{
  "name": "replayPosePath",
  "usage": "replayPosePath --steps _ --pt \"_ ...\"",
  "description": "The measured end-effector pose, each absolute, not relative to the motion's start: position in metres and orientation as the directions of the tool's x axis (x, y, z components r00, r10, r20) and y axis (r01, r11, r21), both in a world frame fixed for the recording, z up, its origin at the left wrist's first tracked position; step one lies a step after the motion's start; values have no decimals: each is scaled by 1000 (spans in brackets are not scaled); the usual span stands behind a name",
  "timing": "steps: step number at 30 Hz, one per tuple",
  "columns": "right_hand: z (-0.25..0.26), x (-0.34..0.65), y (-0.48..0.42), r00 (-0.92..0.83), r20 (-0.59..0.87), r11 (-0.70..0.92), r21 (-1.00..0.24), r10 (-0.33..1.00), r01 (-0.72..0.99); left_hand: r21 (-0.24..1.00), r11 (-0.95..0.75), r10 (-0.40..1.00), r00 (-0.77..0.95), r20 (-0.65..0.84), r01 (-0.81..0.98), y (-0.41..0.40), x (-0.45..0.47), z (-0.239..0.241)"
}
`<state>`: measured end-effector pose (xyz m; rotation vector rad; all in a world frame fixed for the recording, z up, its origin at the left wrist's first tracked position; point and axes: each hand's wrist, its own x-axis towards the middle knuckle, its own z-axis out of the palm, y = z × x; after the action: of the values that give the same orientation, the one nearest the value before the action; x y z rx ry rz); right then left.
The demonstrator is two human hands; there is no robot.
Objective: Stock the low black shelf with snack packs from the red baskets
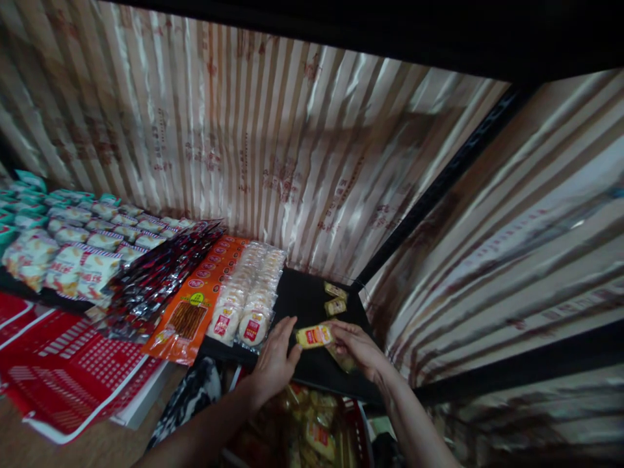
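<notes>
Between the fingertips of my right hand [355,344] is a small yellow snack packet [313,336] with a red and orange label, held above the black shelf [302,292]. Another yellowish packet [342,359] shows partly below that hand; whether the hand touches it I cannot tell. My left hand [276,354] is open, its fingers stretched out and thumb apart, close to the left end of the held packet. Two similar small packets [335,306] lie farther back on the shelf. Beside my left hand stand rows of round white crackers in clear wrap [253,325].
Left along the shelf are an orange snack bag [195,305], dark shiny packets [160,273] and white packs [97,260]. Below, a basket [363,432] holds several yellow packets [319,435]. A red basket [92,364] is at lower left. A black post [439,182] rises at the right corner.
</notes>
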<state>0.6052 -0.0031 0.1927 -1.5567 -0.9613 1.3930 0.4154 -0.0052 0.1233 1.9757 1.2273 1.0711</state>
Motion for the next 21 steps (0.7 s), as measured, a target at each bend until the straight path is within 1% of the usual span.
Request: replayPosePath --steps 2,4,6,8,9,10,13,16,19,21 --pt "197 605 0 78 -362 -365 -931 929 28 880 -357 918 292 269 312 0 424 122" --pt "197 602 4 113 -369 -369 -929 923 -18 944 -225 951 267 159 241 4 433 118" --pt "191 598 8 172 -382 -366 -923 908 -122 974 -83 980 194 41 213 11 443 112" --pt "180 594 11 226 -381 -338 -918 896 -209 983 0 993 116 -22 185 18 451 107" --pt "173 592 12 244 -374 -324 -920 895 -221 985 22 995 89 -38 169 23 455 105" --pt "166 590 13 257 -361 -315 -927 896 -206 987 37 996 69 -49 157 27 458 104" --pt "147 585 19 268 -282 -268 -960 921 -87 985 73 996 31 -79 159 41 465 106" --pt "138 582 34 312 -198 -211 -977 929 9 974 136 987 55 -148 183 54 470 114" --pt "133 583 59 371 -139 -188 -977 918 100 952 202 973 68 -223 229 67 475 126" --pt "129 586 80 386 -100 -173 -972 917 159 933 227 969 28 -245 280 76 479 134"
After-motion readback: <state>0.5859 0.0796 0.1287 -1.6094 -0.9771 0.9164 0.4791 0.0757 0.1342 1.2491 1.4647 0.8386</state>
